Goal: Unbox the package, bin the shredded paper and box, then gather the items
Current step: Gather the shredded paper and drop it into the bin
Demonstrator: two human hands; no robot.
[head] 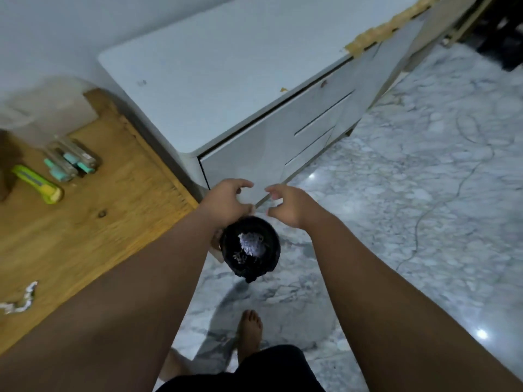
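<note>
Glossy veined marble floor (396,193) is spreading wide at three o'clock. I am holding my left grip (226,199) and right grip (285,205) released, fingers curled, above the round black-lined bin (250,247) holding pale shredded paper (252,243). At nine o'clock, the grainy wooden worktop (99,222) is carrying the packaged items (72,161) near its edge.
</note>
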